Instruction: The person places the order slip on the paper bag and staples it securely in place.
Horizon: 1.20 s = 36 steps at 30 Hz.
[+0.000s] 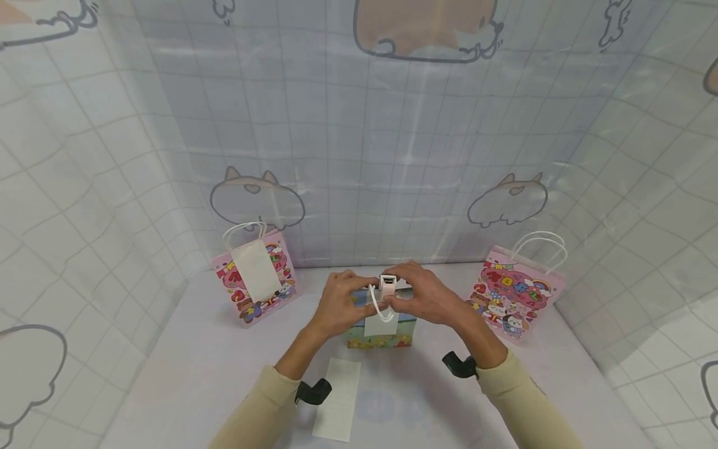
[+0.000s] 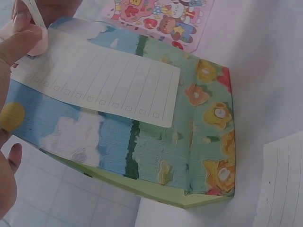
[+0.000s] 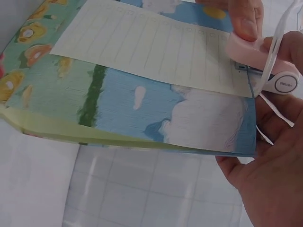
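Note:
In the middle of the table stands a small painted paper gift bag (image 1: 405, 340), blue and green with yellow flowers. A lined white paper slip (image 2: 132, 85) with small checkboxes lies flat against its front. A pink-and-white stapler (image 3: 251, 54) straddles the top edge of bag and slip, near the white cord handle (image 1: 374, 305). My left hand (image 1: 338, 304) has its thumb on the stapler, other fingers behind the bag. From the other side, my right hand (image 1: 429, 297) grips the stapler, thumb in front; some of its fingers are hidden behind the bag.
A pink cartoon gift bag (image 1: 288, 268) with a blank-looking white slip (image 1: 257, 271) on its front stands at the left. Another pink bag (image 1: 518, 290) stands at the right. A loose lined slip (image 1: 338, 399) lies on the table near my left forearm.

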Tool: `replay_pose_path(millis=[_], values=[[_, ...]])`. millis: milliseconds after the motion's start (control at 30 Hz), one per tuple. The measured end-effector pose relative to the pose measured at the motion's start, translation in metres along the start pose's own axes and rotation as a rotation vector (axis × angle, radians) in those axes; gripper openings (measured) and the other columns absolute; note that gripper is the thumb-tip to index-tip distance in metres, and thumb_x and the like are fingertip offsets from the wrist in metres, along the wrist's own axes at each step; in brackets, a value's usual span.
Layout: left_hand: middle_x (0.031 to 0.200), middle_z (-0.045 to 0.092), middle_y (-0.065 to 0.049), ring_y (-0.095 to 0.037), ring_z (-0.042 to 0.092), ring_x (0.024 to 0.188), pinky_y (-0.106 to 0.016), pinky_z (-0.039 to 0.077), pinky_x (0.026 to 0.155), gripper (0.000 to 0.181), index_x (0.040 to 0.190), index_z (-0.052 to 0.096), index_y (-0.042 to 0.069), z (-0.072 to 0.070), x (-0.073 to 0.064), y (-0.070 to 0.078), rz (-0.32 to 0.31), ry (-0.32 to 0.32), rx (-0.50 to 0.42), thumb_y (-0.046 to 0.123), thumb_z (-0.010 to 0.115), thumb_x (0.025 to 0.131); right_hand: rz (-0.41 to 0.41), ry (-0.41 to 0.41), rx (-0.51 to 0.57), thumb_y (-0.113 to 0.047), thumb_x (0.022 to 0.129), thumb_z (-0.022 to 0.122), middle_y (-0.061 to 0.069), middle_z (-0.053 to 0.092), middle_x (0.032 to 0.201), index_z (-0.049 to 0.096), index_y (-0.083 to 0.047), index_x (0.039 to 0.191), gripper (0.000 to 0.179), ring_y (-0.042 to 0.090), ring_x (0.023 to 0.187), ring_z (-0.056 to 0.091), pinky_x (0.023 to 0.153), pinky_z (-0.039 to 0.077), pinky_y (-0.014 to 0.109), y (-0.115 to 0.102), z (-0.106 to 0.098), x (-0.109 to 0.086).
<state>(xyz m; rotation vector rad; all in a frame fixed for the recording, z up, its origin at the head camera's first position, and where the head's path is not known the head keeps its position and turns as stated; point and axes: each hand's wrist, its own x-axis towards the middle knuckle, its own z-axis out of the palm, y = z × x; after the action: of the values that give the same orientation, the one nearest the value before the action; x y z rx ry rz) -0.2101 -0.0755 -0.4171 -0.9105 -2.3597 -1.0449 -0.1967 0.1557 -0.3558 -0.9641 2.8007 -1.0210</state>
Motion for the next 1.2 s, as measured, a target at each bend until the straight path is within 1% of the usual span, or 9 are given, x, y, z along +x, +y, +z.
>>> replay_pose_path(millis=[133, 233, 367, 533, 600, 700, 833, 1033, 1200], values=[[0.100, 0.076, 0.006, -0.010, 0.054, 0.087, -0.044, 0.038, 0.087, 0.045, 0.114, 0.076, 0.019, 0.001, -0.001, -0.002, 0.017, 0.008, -0.011, 0.039, 0.088, 0.075, -0.002, 0.015, 0.001, -0.047, 0.088, 0.075, -0.002, 0.061, 0.131, 0.061, -0.020, 0.134, 0.055, 0.023, 0.118, 0.057, 0.096, 0.050, 0.052, 0.004, 0.003, -0.003], [0.101, 0.076, 0.007, -0.010, 0.053, 0.087, -0.044, 0.037, 0.087, 0.045, 0.115, 0.076, 0.020, 0.001, -0.002, -0.003, 0.024, 0.016, -0.021, 0.039, 0.088, 0.075, 0.001, 0.013, -0.004, -0.045, 0.089, 0.075, -0.003, 0.062, 0.130, 0.061, -0.020, 0.134, 0.053, 0.021, 0.118, 0.058, 0.097, 0.050, 0.050, 0.008, 0.006, -0.006], [0.101, 0.076, 0.008, -0.012, 0.054, 0.084, -0.044, 0.037, 0.086, 0.045, 0.115, 0.076, 0.021, 0.002, -0.002, -0.003, 0.030, 0.027, -0.043, 0.039, 0.088, 0.075, 0.018, 0.020, 0.002, -0.039, 0.090, 0.075, -0.001, 0.064, 0.129, 0.062, -0.018, 0.133, 0.049, 0.022, 0.119, 0.061, 0.097, 0.050, 0.052, 0.011, 0.010, -0.010], [0.099, 0.076, 0.008, -0.016, 0.054, 0.081, -0.043, 0.036, 0.085, 0.044, 0.114, 0.076, 0.021, 0.003, -0.003, -0.003, 0.042, 0.034, -0.051, 0.041, 0.087, 0.076, 0.053, 0.045, 0.008, -0.045, 0.090, 0.074, -0.003, 0.065, 0.130, 0.064, -0.019, 0.131, 0.049, 0.022, 0.122, 0.061, 0.099, 0.049, 0.053, 0.013, 0.015, -0.015], [0.099, 0.076, 0.008, -0.018, 0.055, 0.080, -0.043, 0.036, 0.086, 0.044, 0.114, 0.076, 0.021, 0.003, -0.004, -0.003, 0.048, 0.035, -0.052, 0.041, 0.087, 0.077, 0.054, 0.056, 0.003, -0.046, 0.090, 0.074, -0.004, 0.065, 0.130, 0.064, -0.020, 0.131, 0.050, 0.022, 0.121, 0.060, 0.099, 0.049, 0.052, 0.013, 0.017, -0.016], [0.100, 0.076, 0.009, -0.015, 0.053, 0.080, -0.044, 0.036, 0.087, 0.045, 0.115, 0.076, 0.022, 0.004, -0.005, -0.003, 0.055, 0.033, -0.058, 0.042, 0.087, 0.077, 0.050, 0.081, -0.005, -0.047, 0.089, 0.075, -0.004, 0.066, 0.128, 0.065, -0.021, 0.131, 0.050, 0.022, 0.120, 0.061, 0.098, 0.049, 0.052, 0.014, 0.018, -0.019], [0.100, 0.075, 0.010, -0.007, 0.050, 0.081, -0.044, 0.035, 0.088, 0.045, 0.116, 0.076, 0.023, 0.004, -0.005, -0.004, 0.059, 0.029, -0.065, 0.042, 0.086, 0.077, 0.039, 0.105, -0.021, -0.050, 0.088, 0.074, -0.004, 0.066, 0.126, 0.066, -0.022, 0.130, 0.051, 0.021, 0.117, 0.061, 0.096, 0.050, 0.052, 0.017, 0.019, -0.019], [0.103, 0.075, 0.009, -0.006, 0.049, 0.081, -0.045, 0.034, 0.090, 0.044, 0.116, 0.076, 0.021, 0.004, -0.006, -0.002, 0.060, 0.035, -0.049, 0.038, 0.087, 0.077, 0.036, 0.131, -0.039, -0.049, 0.088, 0.075, -0.004, 0.066, 0.125, 0.067, -0.025, 0.128, 0.047, 0.021, 0.115, 0.060, 0.095, 0.050, 0.053, 0.019, 0.023, -0.020], [0.103, 0.075, 0.008, -0.009, 0.051, 0.080, -0.048, 0.033, 0.090, 0.042, 0.115, 0.076, 0.020, 0.006, -0.007, 0.000, 0.066, 0.065, -0.010, 0.036, 0.087, 0.077, 0.044, 0.154, -0.061, -0.051, 0.087, 0.075, -0.004, 0.064, 0.121, 0.069, -0.028, 0.126, 0.046, 0.020, 0.112, 0.058, 0.092, 0.050, 0.053, 0.018, 0.025, -0.020]])
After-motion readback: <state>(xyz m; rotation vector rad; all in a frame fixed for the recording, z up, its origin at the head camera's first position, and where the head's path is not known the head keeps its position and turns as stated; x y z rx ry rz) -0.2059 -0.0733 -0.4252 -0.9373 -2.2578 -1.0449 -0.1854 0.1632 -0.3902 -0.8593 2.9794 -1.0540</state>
